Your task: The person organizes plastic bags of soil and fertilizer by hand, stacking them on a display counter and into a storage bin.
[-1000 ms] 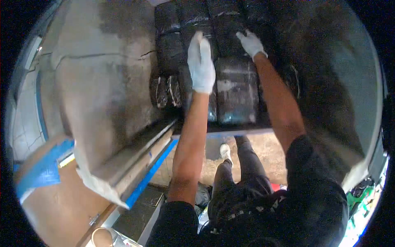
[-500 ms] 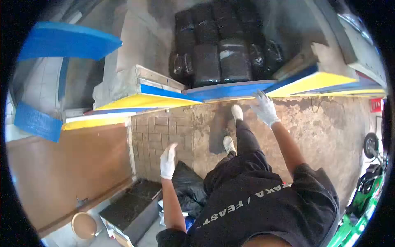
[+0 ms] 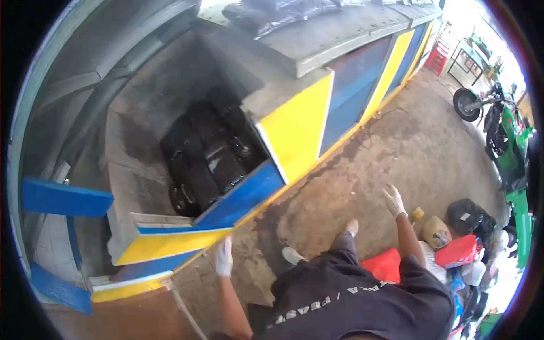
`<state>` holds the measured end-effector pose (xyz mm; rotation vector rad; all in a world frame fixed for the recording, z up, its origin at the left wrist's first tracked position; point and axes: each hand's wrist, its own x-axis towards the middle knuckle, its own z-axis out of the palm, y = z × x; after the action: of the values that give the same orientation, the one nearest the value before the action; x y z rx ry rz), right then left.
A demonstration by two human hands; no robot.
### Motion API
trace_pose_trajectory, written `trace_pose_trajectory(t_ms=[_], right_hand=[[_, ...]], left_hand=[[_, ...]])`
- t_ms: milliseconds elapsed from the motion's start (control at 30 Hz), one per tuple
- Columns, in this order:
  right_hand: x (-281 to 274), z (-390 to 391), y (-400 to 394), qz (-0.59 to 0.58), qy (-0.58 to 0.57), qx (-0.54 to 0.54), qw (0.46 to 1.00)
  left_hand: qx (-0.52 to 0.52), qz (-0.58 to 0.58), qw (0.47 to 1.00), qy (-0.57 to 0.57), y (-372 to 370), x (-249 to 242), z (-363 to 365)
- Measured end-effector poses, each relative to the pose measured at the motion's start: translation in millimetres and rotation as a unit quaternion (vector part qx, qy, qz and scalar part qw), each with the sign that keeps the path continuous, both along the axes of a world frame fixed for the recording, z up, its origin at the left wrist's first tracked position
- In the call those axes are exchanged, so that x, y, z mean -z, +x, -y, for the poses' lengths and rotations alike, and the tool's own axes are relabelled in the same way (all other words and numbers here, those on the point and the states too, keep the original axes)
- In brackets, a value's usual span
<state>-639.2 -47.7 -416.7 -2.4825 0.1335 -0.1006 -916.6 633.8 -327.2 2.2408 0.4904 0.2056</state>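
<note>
My left hand [image 3: 224,258], in a white glove, hangs beside the lower edge of the blue and yellow panelled wall [image 3: 175,243]. Its fingers are stretched out, with nothing visible in them. Out over the concrete floor, my right hand [image 3: 394,202] is also gloved in white. Its fingers are spread and hold nothing. Behind the low blue front panel [image 3: 246,194], several black plastic-wrapped bundles [image 3: 212,153] sit packed together in a grey-walled bay.
More wrapped bundles [image 3: 277,16] lie on the grey counter top [image 3: 345,35]. To the right stands a green motorbike [image 3: 510,150]. Red bags [image 3: 458,252] and a black plastic bag [image 3: 469,216] lie on the floor by my right side. Far off is a red stool [image 3: 436,58].
My view has swung right, bringing the counter, motorbike and floor bags further in. The bundles now appear lower and to the left. Both hands stay empty, and my right hand appears lower.
</note>
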Motion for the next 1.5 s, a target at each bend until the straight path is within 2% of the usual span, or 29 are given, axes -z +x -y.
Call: trace_pose_trajectory(t_ms=[33, 67, 133, 167, 333, 400, 433, 467, 567, 600, 667, 700, 733, 767, 800, 833, 867, 933, 967, 1033, 1100, 1167, 1233, 1267, 1300, 1367, 1400, 1467, 1500], right_hand=[[-11, 17, 7, -0.074, 0.158, 0.039, 0.984], [-29, 28, 1, -0.083, 0.150, 0.033, 0.985], [-86, 47, 11, -0.030, 0.261, 0.030, 0.965], [-90, 70, 14, -0.017, 0.266, 0.027, 0.963], [-123, 195, 9, 0.032, 0.312, 0.098, 0.945], [-191, 203, -11, 0.014, 0.318, 0.148, 0.936], [-175, 242, -12, 0.023, 0.280, 0.155, 0.947], [-158, 280, -16, 0.031, 0.242, 0.161, 0.956], [-146, 339, -22, 0.034, 0.267, 0.188, 0.945], [-136, 356, -19, 0.024, 0.303, 0.233, 0.924], [-120, 378, -1, 0.025, 0.340, 0.293, 0.893], [-110, 386, 6, 0.016, 0.332, 0.288, 0.898], [-99, 396, 17, 0.014, 0.324, 0.288, 0.901], [-83, 404, 31, 0.059, 0.156, 0.221, 0.961], [-82, 403, 48, 0.051, 0.180, 0.234, 0.954], [-76, 401, 72, 0.057, 0.265, 0.261, 0.927], [-71, 401, 102, 0.064, 0.348, 0.278, 0.893], [-78, 401, 159, 0.036, 0.358, 0.257, 0.897], [-87, 401, 189, 0.029, 0.348, 0.241, 0.905], [-85, 416, 249, 0.012, 0.342, 0.211, 0.916], [-105, 428, 308, 0.006, 0.336, 0.207, 0.919], [-136, 433, 372, 0.013, 0.367, 0.169, 0.915], [-155, 445, 431, 0.043, 0.361, 0.145, 0.920], [-163, 454, 449, 0.067, 0.352, 0.115, 0.926], [-171, 465, 465, 0.066, 0.352, 0.125, 0.925], [-187, 480, 492, 0.076, 0.386, 0.155, 0.906], [-192, 489, 502, 0.077, 0.388, 0.156, 0.905], [-206, 513, 517, 0.061, 0.382, 0.184, 0.904], [-215, 525, 523, 0.045, 0.383, 0.201, 0.901]], left_hand=[[0.032, -0.021, 0.999, -0.034, 55, -9, 22], [0.079, 0.010, 0.995, -0.065, 115, -39, 60], [0.163, 0.053, 0.984, -0.057, 211, -64, 126], [0.204, 0.074, 0.974, -0.065, 253, -88, 168], [0.377, 0.115, 0.919, -0.030, 408, -122, 364], [0.438, 0.029, 0.898, -0.024, 449, -125, 419], [0.433, 0.035, 0.900, 0.032, 461, -115, 439], [0.425, 0.039, 0.900, 0.087, 470, -100, 453], [0.432, -0.128, 0.878, 0.163, 483, -79, 462], [0.411, -0.138, 0.884, 0.176, 484, -56, 456], [0.381, -0.217, 0.888, 0.138, 476, -45, 441], [0.373, -0.236, 0.881, 0.171, 473, -33, 431], [0.367, -0.207, 0.891, 0.172, 470, 49, 403], [0.369, -0.298, 0.860, 0.186, 475, 37, 401], [0.383, -0.355, 0.823, 0.224, 478, 46, 392], [0.407, -0.335, 0.821, 0.217, 480, 28, 393], [0.366, -0.277, 0.863, 0.212, 483, 93, 366], [0.338, -0.347, 0.857, 0.177, 521, 78, 380], [0.347, -0.340, 0.856, 0.178, 555, 75, 396], [0.286, -0.297, 0.903, 0.121, 607, 71, 436], [0.301, -0.289, 0.905, 0.081, 686, 69, 492], [0.369, -0.239, 0.897, 0.043, 765, 27, 571], [0.399, -0.226, 0.888, 0.017, 839, 15, 645], [0.442, -0.156, 0.882, 0.052, 868, 13, 678], [0.481, -0.082, 0.868, 0.087, 899, 9, 710], [0.544, -0.087, 0.830, 0.088, 949, -34, 769], [0.545, -0.087, 0.829, 0.091, 970, -37, 794], [0.547, 0.003, 0.837, 0.034, 1004, -40, 838], [0.556, -0.007, 0.831, 0.032, 1018, -45, 856]])
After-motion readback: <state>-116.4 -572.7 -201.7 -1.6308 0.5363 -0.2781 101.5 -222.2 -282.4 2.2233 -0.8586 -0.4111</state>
